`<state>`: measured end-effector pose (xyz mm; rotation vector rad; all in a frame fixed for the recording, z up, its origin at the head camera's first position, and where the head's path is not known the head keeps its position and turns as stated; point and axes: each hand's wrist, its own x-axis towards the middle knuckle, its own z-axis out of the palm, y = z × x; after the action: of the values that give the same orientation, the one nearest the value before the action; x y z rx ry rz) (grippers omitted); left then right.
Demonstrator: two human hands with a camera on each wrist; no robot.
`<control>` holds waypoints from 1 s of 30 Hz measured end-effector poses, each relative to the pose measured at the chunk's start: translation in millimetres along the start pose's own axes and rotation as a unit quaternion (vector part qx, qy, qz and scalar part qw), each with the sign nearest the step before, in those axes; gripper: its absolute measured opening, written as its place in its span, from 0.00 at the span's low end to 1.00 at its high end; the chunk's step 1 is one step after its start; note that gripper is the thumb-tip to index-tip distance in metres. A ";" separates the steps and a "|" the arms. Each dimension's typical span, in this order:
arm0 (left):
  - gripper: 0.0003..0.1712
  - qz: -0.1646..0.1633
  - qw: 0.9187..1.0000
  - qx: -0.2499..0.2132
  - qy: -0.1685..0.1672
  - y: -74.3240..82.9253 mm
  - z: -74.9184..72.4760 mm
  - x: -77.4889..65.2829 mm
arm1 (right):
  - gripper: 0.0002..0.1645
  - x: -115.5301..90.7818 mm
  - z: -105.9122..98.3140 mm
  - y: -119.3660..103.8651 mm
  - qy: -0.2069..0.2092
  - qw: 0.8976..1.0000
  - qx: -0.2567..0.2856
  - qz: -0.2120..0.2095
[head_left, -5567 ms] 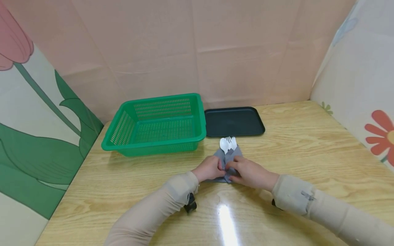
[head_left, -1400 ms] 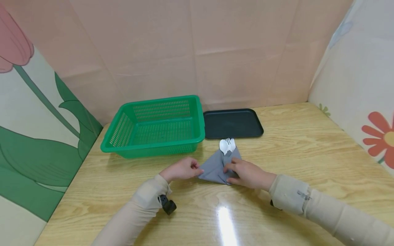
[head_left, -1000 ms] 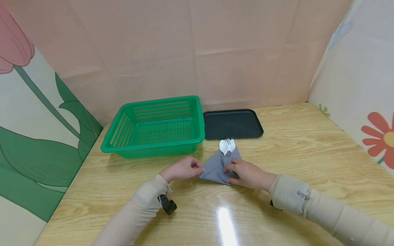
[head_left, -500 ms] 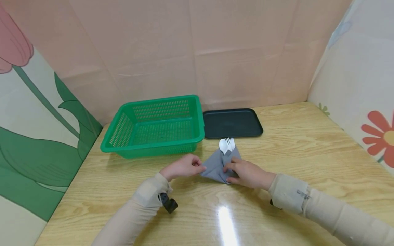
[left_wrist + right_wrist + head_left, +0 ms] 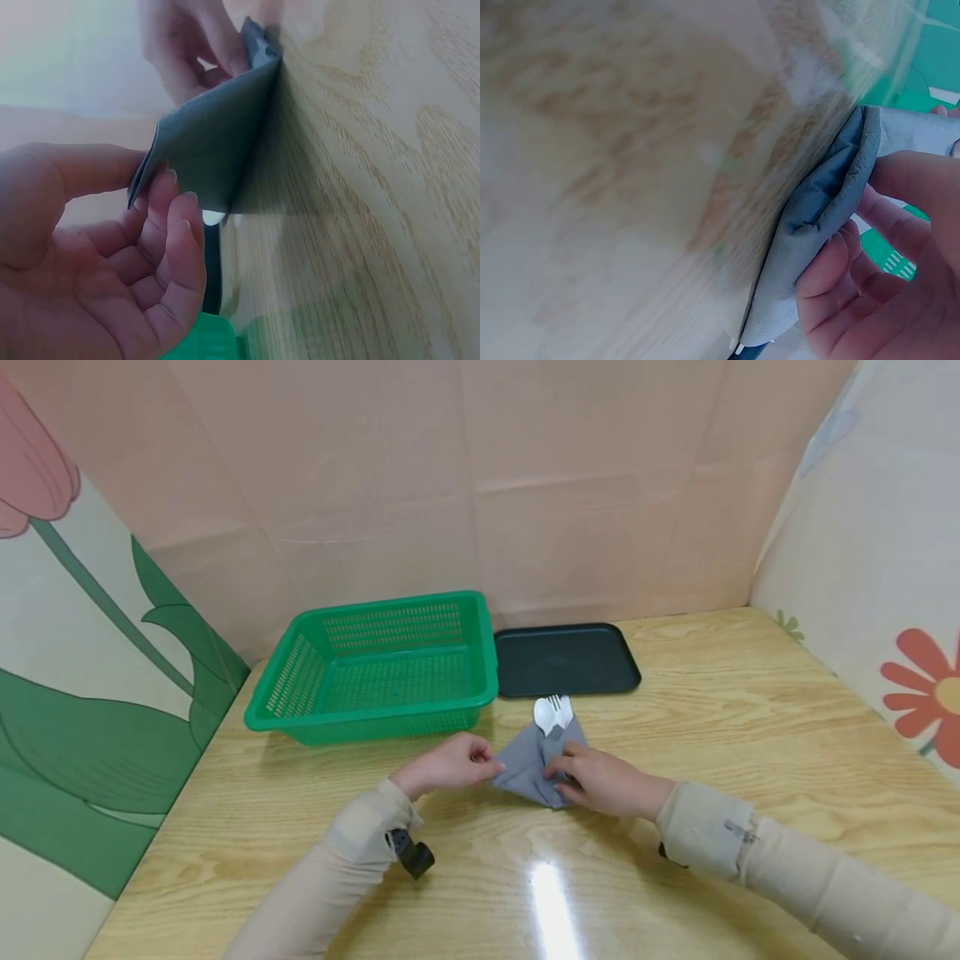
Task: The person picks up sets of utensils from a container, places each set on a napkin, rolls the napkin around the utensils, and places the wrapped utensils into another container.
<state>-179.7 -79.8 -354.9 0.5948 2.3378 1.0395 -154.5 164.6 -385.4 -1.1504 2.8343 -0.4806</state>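
Observation:
A grey napkin [image 5: 525,768] lies partly folded on the table, around a white plastic spoon [image 5: 544,714], fork [image 5: 557,710] and knife [image 5: 566,710] whose heads stick out at the far end. My left hand [image 5: 453,762] pinches the napkin's left corner between thumb and fingers. In the left wrist view that doubled flap [image 5: 217,135] stands raised off the wood. My right hand [image 5: 603,781] holds the folded right side with curled fingers, thumb [image 5: 915,180] against the rolled edge. The cutlery handles are hidden inside the napkin.
A green plastic basket [image 5: 375,718] stands at the back left, with nothing in it. Right beside it lies a flat black tray [image 5: 566,660], just beyond the cutlery heads. Bare wooden table [image 5: 750,718] extends to the right.
Earlier both hands were together at the napkin's middle. My left hand has since moved left, taken the left corner and drifted slightly right with it. The right hand has barely moved.

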 end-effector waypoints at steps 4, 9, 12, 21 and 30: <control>0.12 -0.001 1.000 -0.003 0.000 2.1 -0.1 -0.3 | 0.10 1.6 -1.4 0.4 -0.011 1.000 0.012 0.012; 0.13 0.000 1.000 -0.002 0.002 6.4 0.0 -1.0 | 0.11 4.2 -4.0 0.5 -0.032 0.999 0.028 0.032; 0.13 0.002 1.000 0.001 0.005 7.9 0.7 -0.4 | 0.11 5.2 -4.8 0.4 -0.040 0.998 0.029 0.039; 0.11 0.007 1.000 0.013 0.012 11.0 1.7 1.3 | 0.10 7.6 -7.3 -0.9 -0.046 0.997 0.032 0.045; 0.12 0.022 1.000 0.000 0.000 13.5 0.8 1.3 | 0.12 9.5 -9.5 -1.5 -0.058 0.993 0.067 0.072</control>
<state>-177.8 -70.4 -345.4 0.6497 2.3343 1.0592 -161.8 159.6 -375.2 -0.9114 2.7140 -0.5652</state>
